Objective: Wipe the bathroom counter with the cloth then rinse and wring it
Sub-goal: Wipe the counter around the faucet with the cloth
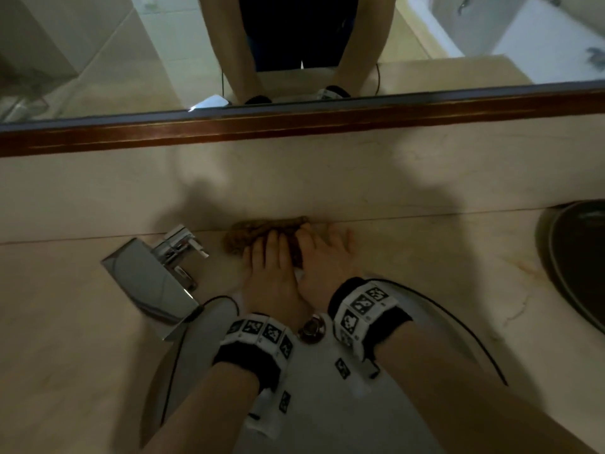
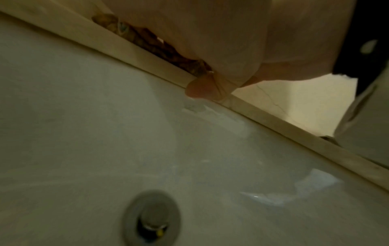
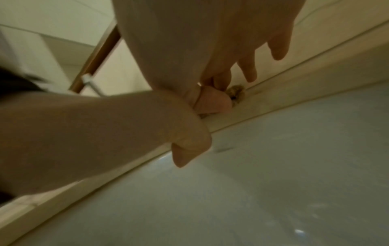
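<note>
A crumpled brown cloth (image 1: 258, 232) lies on the beige marble counter (image 1: 425, 257), against the back wall behind the sink. My left hand (image 1: 270, 260) presses on it with straight fingers. In the left wrist view the cloth (image 2: 147, 38) shows under the palm, and the thumb hangs at the basin's edge. My right hand (image 1: 322, 253) lies beside the left one. Its outer fingers (image 3: 251, 73) spread over bare counter, while its thumb and forefinger pinch the cloth's (image 3: 236, 93) near edge.
A chrome faucet (image 1: 163, 270) stands left of the hands. The white sink (image 1: 327, 404) with its metal drain (image 2: 151, 218) lies below my wrists. A dark round bowl (image 1: 576, 257) sits at the right edge. A wood-framed mirror (image 1: 294, 122) runs along the back.
</note>
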A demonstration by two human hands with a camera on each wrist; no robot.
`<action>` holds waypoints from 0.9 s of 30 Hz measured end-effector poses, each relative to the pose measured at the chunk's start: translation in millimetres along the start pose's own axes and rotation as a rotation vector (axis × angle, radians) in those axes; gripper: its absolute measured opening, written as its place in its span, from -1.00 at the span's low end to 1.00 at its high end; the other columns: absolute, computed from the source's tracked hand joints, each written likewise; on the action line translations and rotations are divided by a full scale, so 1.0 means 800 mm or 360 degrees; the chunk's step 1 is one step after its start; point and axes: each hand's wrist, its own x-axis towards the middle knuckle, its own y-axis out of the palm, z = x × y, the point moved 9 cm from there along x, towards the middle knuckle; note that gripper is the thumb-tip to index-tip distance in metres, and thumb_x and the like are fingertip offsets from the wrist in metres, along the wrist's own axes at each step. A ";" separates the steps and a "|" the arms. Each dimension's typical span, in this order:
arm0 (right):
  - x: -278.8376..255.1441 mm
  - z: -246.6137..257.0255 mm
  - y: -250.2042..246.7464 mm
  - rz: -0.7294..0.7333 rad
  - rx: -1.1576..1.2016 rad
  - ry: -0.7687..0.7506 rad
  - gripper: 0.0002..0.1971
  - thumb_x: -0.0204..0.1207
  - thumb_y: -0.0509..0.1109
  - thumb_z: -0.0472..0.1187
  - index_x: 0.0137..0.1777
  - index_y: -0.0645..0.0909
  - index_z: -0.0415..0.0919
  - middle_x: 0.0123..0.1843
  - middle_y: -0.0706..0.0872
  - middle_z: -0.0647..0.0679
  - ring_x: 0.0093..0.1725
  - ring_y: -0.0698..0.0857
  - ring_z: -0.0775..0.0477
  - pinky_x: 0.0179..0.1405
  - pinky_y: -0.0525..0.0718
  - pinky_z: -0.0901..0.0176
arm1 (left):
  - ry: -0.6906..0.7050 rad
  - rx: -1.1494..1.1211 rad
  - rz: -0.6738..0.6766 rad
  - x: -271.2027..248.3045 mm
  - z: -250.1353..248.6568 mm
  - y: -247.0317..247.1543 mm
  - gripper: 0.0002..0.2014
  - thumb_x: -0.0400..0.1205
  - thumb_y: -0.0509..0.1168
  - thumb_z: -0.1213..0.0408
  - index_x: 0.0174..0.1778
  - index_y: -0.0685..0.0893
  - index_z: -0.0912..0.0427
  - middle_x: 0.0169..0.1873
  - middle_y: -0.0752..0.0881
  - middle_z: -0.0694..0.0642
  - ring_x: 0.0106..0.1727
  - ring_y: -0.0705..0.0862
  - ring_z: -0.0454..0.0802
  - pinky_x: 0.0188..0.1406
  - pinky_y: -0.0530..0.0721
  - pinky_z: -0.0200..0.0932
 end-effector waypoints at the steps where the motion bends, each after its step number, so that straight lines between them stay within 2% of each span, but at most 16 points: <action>1: -0.005 -0.015 -0.002 0.0013 -0.0007 0.0056 -0.32 0.61 0.09 0.02 0.68 -0.06 -0.06 0.71 0.06 0.04 0.66 0.03 -0.27 0.59 -0.18 -0.37 | 0.0040 -0.0056 -0.0068 -0.001 -0.017 -0.004 -0.05 0.37 -0.01 -0.29 0.52 0.41 0.38 0.49 0.45 0.33 0.47 0.43 0.35 0.52 0.28 0.30; 3: -0.012 -0.041 -0.006 0.0036 -0.0030 0.0125 -0.29 0.57 0.11 -0.02 0.69 -0.08 -0.05 0.72 0.02 0.05 0.67 -0.03 -0.27 0.59 -0.17 -0.40 | 0.0052 -0.0078 -0.0090 0.001 -0.042 -0.001 -0.07 0.36 0.07 -0.28 0.52 0.43 0.36 0.48 0.47 0.31 0.47 0.44 0.34 0.51 0.32 0.29; 5: -0.014 -0.051 -0.009 0.0042 -0.0084 0.0102 -0.25 0.54 0.17 -0.04 0.68 -0.08 -0.07 0.72 0.00 0.04 0.67 -0.03 -0.26 0.59 -0.13 -0.41 | 0.0008 -0.0043 -0.0053 0.004 -0.051 0.006 -0.04 0.32 0.20 -0.26 0.56 0.37 0.32 0.52 0.41 0.27 0.51 0.39 0.30 0.55 0.25 0.25; 8: -0.013 -0.044 -0.012 0.0022 -0.0158 -0.0010 -0.20 0.49 0.36 -0.07 0.64 0.01 -0.11 0.70 0.05 -0.02 0.66 0.03 -0.22 0.60 -0.04 -0.32 | -0.0003 0.0091 0.0020 0.004 -0.046 0.009 -0.04 0.31 0.35 -0.06 0.63 0.23 0.24 0.60 0.29 0.20 0.57 0.29 0.22 0.60 0.16 0.16; 9: -0.015 -0.042 -0.012 0.0017 -0.0203 -0.0055 -0.21 0.47 0.41 -0.12 0.61 0.06 -0.12 0.69 0.09 -0.05 0.65 0.06 -0.21 0.60 0.03 -0.28 | 0.0027 0.0111 0.0044 0.002 -0.046 0.008 -0.06 0.31 0.37 0.04 0.63 0.23 0.23 0.60 0.29 0.18 0.57 0.30 0.20 0.58 0.19 0.14; 11: -0.029 -0.050 -0.017 -0.0060 -0.0261 -0.0130 -0.33 0.46 0.40 -0.22 0.53 0.21 -0.11 0.61 0.26 -0.08 0.58 0.19 -0.21 0.51 0.19 -0.15 | 0.0083 0.0102 0.0055 -0.007 -0.055 0.000 -0.15 0.31 0.41 0.18 0.58 0.35 0.21 0.53 0.41 0.15 0.47 0.43 0.17 0.49 0.35 0.08; 13: -0.043 -0.076 -0.030 -0.0199 -0.0217 -0.0136 -0.51 0.45 0.33 -0.27 0.40 0.41 -0.10 0.40 0.55 -0.09 0.45 0.37 -0.22 0.32 0.35 -0.06 | 0.0165 0.0027 0.0029 -0.013 -0.074 -0.009 -0.31 0.35 0.40 0.27 0.48 0.49 0.17 0.41 0.56 0.10 0.34 0.55 0.15 0.34 0.48 0.05; 15: -0.056 -0.111 -0.049 -0.0285 -0.0130 -0.0052 -0.61 0.36 0.39 -0.26 0.22 0.57 -0.11 0.06 0.74 -0.13 0.25 0.54 -0.27 0.10 0.51 -0.03 | 0.0306 -0.0109 -0.0069 -0.012 -0.106 -0.018 -0.42 0.38 0.33 0.35 0.39 0.59 0.19 0.30 0.67 0.12 0.29 0.62 0.17 0.23 0.60 0.08; 17: -0.067 -0.149 -0.067 -0.0430 -0.0068 0.0040 -0.64 0.21 0.57 -0.18 0.04 0.67 -0.11 -0.22 0.77 -0.09 0.01 0.66 -0.27 -0.16 0.65 0.02 | 0.0408 -0.0248 -0.0132 -0.006 -0.148 -0.029 -0.44 0.43 0.23 0.39 0.42 0.56 0.23 0.33 0.65 0.16 0.37 0.59 0.20 0.27 0.60 0.12; 18: -0.071 -0.166 -0.073 -0.0458 -0.0058 0.0084 -0.64 0.17 0.63 -0.15 -0.01 0.69 -0.10 -0.27 0.77 -0.08 -0.04 0.68 -0.27 -0.23 0.67 0.04 | 0.0445 -0.0310 -0.0073 -0.002 -0.172 -0.030 -0.43 0.49 0.20 0.41 0.49 0.48 0.25 0.42 0.57 0.18 0.46 0.51 0.21 0.38 0.50 0.12; 20: -0.078 -0.190 -0.079 -0.0407 -0.0070 0.0186 -0.71 0.29 0.57 -0.13 0.02 0.71 -0.08 -0.16 0.77 -0.09 0.07 0.66 -0.26 -0.12 0.66 0.06 | 0.0495 -0.0336 0.0140 0.010 -0.214 -0.015 -0.42 0.64 0.13 0.40 0.64 0.23 0.26 0.61 0.29 0.22 0.62 0.24 0.18 0.58 0.19 0.05; 22: -0.079 -0.204 -0.071 -0.0292 -0.0099 0.0207 -0.68 0.49 0.42 -0.12 0.25 0.64 -0.05 0.08 0.72 -0.11 0.23 0.56 -0.19 0.09 0.61 0.12 | 0.0476 -0.0224 0.0213 0.019 -0.235 0.000 -0.43 0.73 0.01 0.30 0.68 0.05 0.27 0.67 0.08 0.21 0.68 0.06 0.15 0.64 -0.04 0.00; 25: -0.063 -0.206 -0.057 -0.0197 0.0012 0.0166 -0.47 0.56 0.29 -0.09 0.55 0.38 -0.07 0.34 0.61 -0.10 0.34 0.46 -0.17 0.29 0.51 0.15 | 0.0416 -0.0167 0.0136 0.030 -0.234 0.013 -0.41 0.75 -0.04 0.20 0.69 -0.06 0.26 0.69 -0.01 0.19 0.69 -0.02 0.10 0.64 -0.13 -0.02; 27: -0.045 -0.195 -0.053 -0.0178 0.0009 0.0144 -0.45 0.56 0.25 -0.08 0.56 0.35 -0.12 0.40 0.57 -0.09 0.35 0.46 -0.17 0.32 0.50 0.12 | 0.0382 -0.0207 0.0114 0.035 -0.222 0.014 -0.39 0.74 -0.01 0.19 0.69 -0.07 0.24 0.69 0.01 0.16 0.69 0.00 0.07 0.64 -0.11 -0.04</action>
